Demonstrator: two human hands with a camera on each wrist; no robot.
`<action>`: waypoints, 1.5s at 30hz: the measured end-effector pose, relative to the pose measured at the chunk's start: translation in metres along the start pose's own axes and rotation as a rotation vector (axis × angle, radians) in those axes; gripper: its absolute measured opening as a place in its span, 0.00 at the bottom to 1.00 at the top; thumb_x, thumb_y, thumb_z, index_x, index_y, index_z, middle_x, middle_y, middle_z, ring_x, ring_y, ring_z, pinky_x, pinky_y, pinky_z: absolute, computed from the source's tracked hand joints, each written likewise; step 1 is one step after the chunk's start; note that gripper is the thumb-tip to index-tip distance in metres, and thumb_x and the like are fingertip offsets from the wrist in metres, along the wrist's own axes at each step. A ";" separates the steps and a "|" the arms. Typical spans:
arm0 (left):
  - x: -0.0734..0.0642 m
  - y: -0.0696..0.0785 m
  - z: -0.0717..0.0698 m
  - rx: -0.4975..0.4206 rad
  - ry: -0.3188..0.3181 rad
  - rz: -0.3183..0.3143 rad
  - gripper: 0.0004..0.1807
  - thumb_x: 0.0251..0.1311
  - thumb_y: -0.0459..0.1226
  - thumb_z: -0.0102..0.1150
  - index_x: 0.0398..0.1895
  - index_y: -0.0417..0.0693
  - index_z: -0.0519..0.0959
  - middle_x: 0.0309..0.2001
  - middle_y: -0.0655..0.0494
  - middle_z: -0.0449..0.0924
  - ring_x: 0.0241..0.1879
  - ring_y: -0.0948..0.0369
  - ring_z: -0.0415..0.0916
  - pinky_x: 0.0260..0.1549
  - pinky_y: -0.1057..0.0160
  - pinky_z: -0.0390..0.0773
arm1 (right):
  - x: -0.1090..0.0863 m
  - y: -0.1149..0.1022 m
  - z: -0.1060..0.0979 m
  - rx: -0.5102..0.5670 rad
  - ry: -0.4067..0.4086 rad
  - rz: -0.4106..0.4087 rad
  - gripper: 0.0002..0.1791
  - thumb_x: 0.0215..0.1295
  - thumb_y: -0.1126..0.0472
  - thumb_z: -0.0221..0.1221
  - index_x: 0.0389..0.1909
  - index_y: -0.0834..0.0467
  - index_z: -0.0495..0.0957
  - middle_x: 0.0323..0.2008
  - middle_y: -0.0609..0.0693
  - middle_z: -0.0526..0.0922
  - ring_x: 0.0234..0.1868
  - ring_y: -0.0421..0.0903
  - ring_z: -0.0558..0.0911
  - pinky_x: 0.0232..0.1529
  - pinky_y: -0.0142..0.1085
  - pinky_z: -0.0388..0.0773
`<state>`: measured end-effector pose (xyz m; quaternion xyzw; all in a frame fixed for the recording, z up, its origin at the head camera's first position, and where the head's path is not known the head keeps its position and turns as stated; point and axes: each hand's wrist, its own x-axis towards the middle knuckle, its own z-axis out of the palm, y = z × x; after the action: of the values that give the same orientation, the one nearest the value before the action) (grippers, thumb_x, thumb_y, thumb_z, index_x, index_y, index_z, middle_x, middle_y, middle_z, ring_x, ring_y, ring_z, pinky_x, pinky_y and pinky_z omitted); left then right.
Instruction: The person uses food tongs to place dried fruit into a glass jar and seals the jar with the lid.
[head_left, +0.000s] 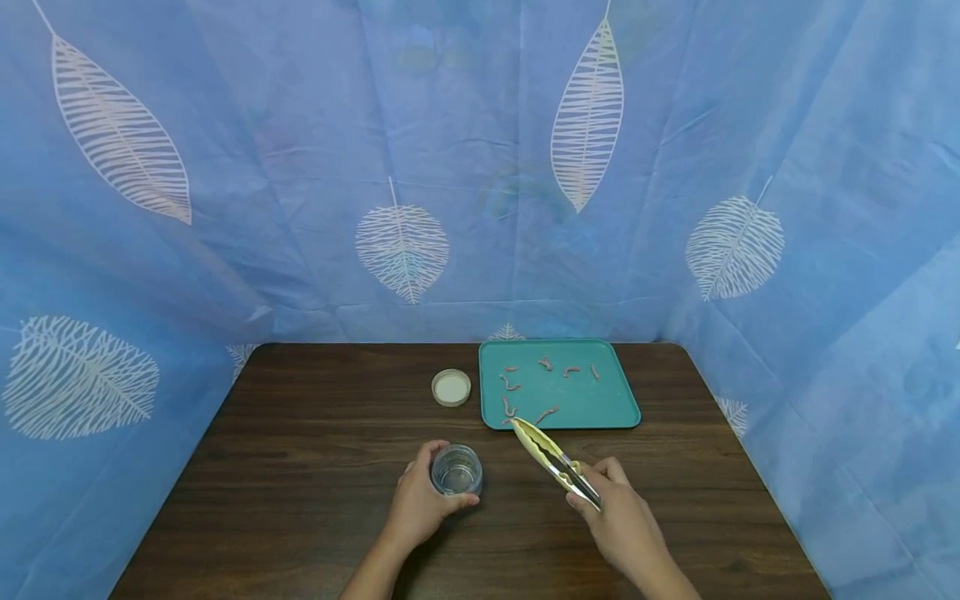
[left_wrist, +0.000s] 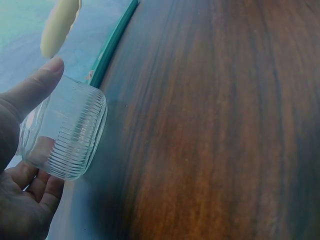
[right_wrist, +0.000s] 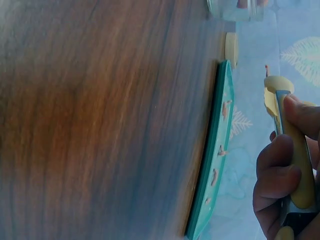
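My left hand [head_left: 422,498] grips a clear glass jar [head_left: 457,471] around its side, thumb at the near side and fingers at the far side. Ribbed glass shows in the left wrist view, where the jar's mouth [left_wrist: 31,120] faces away from the table. The right hand [head_left: 621,510] holds yellow tongs [head_left: 542,446] by the handles, squeezed nearly together. A small pink worm-like piece [right_wrist: 266,71] sticks out from the tongs' tips. Those tips overlap the near left corner of a teal tray [head_left: 600,408] in the head view. Several similar pink worm-like pieces [head_left: 546,363] lie scattered on it.
A round pale lid [head_left: 452,387] lies left of the tray, beyond the jar. The dark wooden table [head_left: 315,467] carries everything, and a blue leaf-patterned cloth [head_left: 480,167] hangs behind it and along both sides.
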<state>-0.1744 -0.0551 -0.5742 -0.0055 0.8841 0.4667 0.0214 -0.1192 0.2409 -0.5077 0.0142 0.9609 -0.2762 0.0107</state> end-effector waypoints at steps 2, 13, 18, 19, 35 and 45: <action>0.000 0.000 0.000 0.000 0.001 0.000 0.55 0.36 0.49 0.93 0.71 0.54 0.73 0.61 0.43 0.84 0.59 0.42 0.79 0.55 0.34 0.79 | -0.003 -0.003 0.001 -0.002 -0.001 -0.015 0.27 0.71 0.54 0.71 0.70 0.50 0.82 0.56 0.46 0.75 0.24 0.38 0.70 0.24 0.32 0.68; 0.001 -0.001 0.000 0.006 0.005 0.018 0.55 0.36 0.50 0.94 0.71 0.53 0.73 0.61 0.46 0.85 0.59 0.44 0.80 0.55 0.36 0.79 | -0.015 -0.020 0.007 0.029 -0.044 -0.056 0.27 0.69 0.56 0.72 0.68 0.48 0.83 0.51 0.39 0.70 0.22 0.34 0.67 0.23 0.30 0.70; 0.001 -0.001 -0.001 -0.003 -0.002 0.016 0.54 0.37 0.49 0.93 0.71 0.53 0.73 0.62 0.45 0.84 0.60 0.43 0.79 0.56 0.36 0.79 | -0.018 -0.024 0.010 0.038 -0.060 -0.086 0.27 0.69 0.55 0.73 0.68 0.46 0.83 0.51 0.40 0.71 0.26 0.33 0.70 0.27 0.29 0.71; 0.002 -0.001 -0.001 -0.001 -0.001 0.015 0.54 0.37 0.49 0.93 0.71 0.53 0.73 0.62 0.45 0.84 0.60 0.43 0.79 0.56 0.36 0.79 | -0.018 -0.025 0.011 0.038 -0.064 -0.090 0.27 0.69 0.55 0.73 0.68 0.46 0.83 0.51 0.40 0.71 0.27 0.33 0.70 0.28 0.29 0.71; 0.003 -0.002 -0.001 -0.010 -0.003 0.009 0.54 0.38 0.50 0.93 0.71 0.55 0.73 0.62 0.46 0.84 0.60 0.44 0.79 0.58 0.37 0.78 | -0.016 -0.026 0.020 -0.005 -0.091 -0.113 0.30 0.68 0.55 0.74 0.70 0.51 0.81 0.49 0.39 0.73 0.29 0.32 0.70 0.31 0.29 0.71; 0.000 0.003 -0.003 -0.007 -0.001 0.008 0.53 0.38 0.48 0.93 0.71 0.54 0.74 0.63 0.45 0.85 0.60 0.44 0.78 0.58 0.37 0.76 | -0.014 -0.023 0.017 0.024 -0.097 -0.090 0.34 0.66 0.54 0.75 0.72 0.54 0.79 0.49 0.42 0.72 0.27 0.33 0.68 0.29 0.29 0.70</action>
<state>-0.1748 -0.0564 -0.5703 -0.0019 0.8825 0.4699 0.0202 -0.1054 0.2119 -0.5090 -0.0423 0.9556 -0.2883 0.0446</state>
